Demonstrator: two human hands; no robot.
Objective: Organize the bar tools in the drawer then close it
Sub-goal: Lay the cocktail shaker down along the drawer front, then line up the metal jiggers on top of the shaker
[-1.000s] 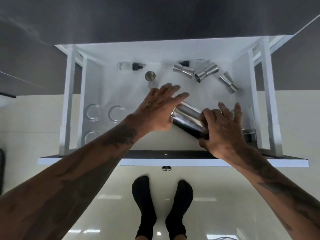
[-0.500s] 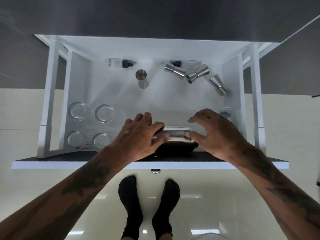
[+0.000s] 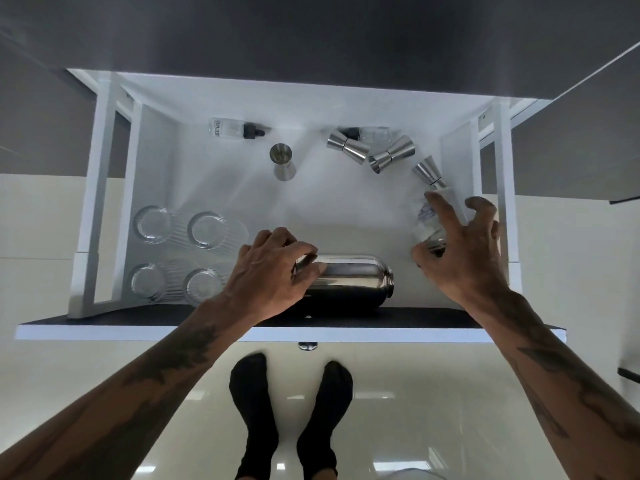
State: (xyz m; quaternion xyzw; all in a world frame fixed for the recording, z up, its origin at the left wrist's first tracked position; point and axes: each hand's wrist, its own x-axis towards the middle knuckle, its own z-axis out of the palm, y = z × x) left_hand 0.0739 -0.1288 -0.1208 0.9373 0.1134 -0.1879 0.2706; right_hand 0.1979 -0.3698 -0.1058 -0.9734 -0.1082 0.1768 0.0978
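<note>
The white drawer (image 3: pixel 221 98) stands pulled out below me. A steel shaker (image 3: pixel 353 282) lies on its side against the dark front panel (image 3: pixel 104 315). My left hand (image 3: pixel 273 271) rests on the shaker's left end, fingers curled over it. My right hand (image 3: pixel 460 247) closes around a small clear bottle (image 3: pixel 429 223) by the right wall. Three steel jiggers (image 3: pixel 348 147) (image 3: pixel 391 155) (image 3: pixel 429 173) lie at the back right, and another jigger (image 3: pixel 282 162) stands upright at the back middle. A dropper bottle (image 3: pixel 235 128) lies at the back left; a second one (image 3: pixel 370 132) lies behind the jiggers.
Several clear ribbed glasses (image 3: pixel 152 223) (image 3: pixel 207 230) stand in the drawer's front left. The drawer knob (image 3: pixel 308 345) sticks out under the front panel. My feet in black socks (image 3: pixel 256 403) stand on a glossy cream floor below the drawer.
The shaker went from tilted between both hands to lying flat along the front panel. My right hand let go of it and moved right onto the small clear bottle.
</note>
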